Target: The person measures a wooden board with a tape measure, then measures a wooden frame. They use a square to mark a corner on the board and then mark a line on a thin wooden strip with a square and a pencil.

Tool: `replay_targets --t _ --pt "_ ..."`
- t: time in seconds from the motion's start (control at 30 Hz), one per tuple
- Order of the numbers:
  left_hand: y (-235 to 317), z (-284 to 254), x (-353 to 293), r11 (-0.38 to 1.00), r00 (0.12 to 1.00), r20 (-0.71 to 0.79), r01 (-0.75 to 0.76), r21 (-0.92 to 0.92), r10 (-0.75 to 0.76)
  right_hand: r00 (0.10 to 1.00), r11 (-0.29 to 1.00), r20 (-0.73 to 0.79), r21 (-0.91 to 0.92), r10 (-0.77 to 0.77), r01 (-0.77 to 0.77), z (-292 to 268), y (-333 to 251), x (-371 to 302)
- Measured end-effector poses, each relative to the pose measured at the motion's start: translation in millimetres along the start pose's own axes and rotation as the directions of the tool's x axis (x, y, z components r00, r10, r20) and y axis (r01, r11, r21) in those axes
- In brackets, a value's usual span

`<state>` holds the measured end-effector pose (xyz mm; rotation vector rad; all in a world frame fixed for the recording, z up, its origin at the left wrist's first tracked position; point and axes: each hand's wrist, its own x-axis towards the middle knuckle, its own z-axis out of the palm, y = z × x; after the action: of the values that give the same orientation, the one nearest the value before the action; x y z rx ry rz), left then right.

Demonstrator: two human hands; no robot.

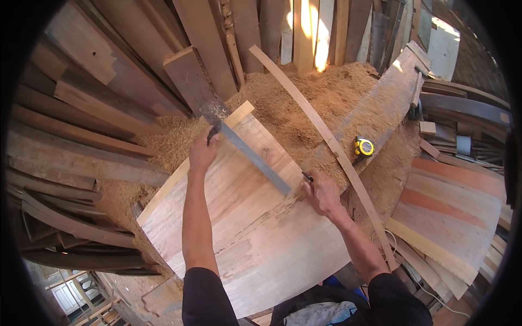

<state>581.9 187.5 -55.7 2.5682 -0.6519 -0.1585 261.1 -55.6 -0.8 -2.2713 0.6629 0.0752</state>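
A broad wooden panel (255, 244) with a pale strip along its far left edge lies in front of me. Across its upper part rests a try square (255, 157), its grey metal blade running down to the right and its dark end at the panel's edge. My left hand (204, 155) is closed round the square near that dark end, with some fingers hidden. At the panel's right edge, just past the blade's tip, my right hand (323, 195) pinches a dark, thin pen or pencil (308, 176); which of the two I cannot tell.
A long curved wooden strip (318, 122) passes to the right of the panel. Beyond it, a yellow and black tape measure (363, 147) sits on a dusty plank (380, 103). Sawdust (304, 92) is heaped behind. Boards (206, 43) lean all around; another panel (446, 212) lies right.
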Motion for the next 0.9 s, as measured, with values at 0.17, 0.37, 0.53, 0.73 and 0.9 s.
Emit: replay_targets --t 0.17,0.37,0.53,0.73,0.9 --pt "-16.9 9.9 46.6 0.997 0.997 -0.042 -0.067 0.045 0.069 0.997 0.997 -0.065 0.062 0.042 -0.038 17.8 9.5 -1.0" --pt "24.8 21.3 31.2 0.990 0.990 -0.034 -0.135 -0.029 0.134 0.993 0.997 -0.087 0.019 0.076 -0.074 17.3 8.1 9.4" --pt "24.0 12.2 28.6 0.962 0.964 -0.004 -0.266 0.053 0.267 0.984 0.996 -0.161 0.046 -0.073 0.081 18.8 -18.4 26.6" --pt "50.2 21.7 27.4 0.936 0.933 0.066 -0.351 -0.033 0.352 0.956 0.975 -0.194 0.004 -0.219 0.224 34.8 -15.0 40.6" --pt "20.1 19.2 48.0 0.945 0.983 0.021 -0.171 -0.277 0.184 0.968 0.978 -0.153 0.023 -0.200 0.206 32.8 -26.3 48.2"
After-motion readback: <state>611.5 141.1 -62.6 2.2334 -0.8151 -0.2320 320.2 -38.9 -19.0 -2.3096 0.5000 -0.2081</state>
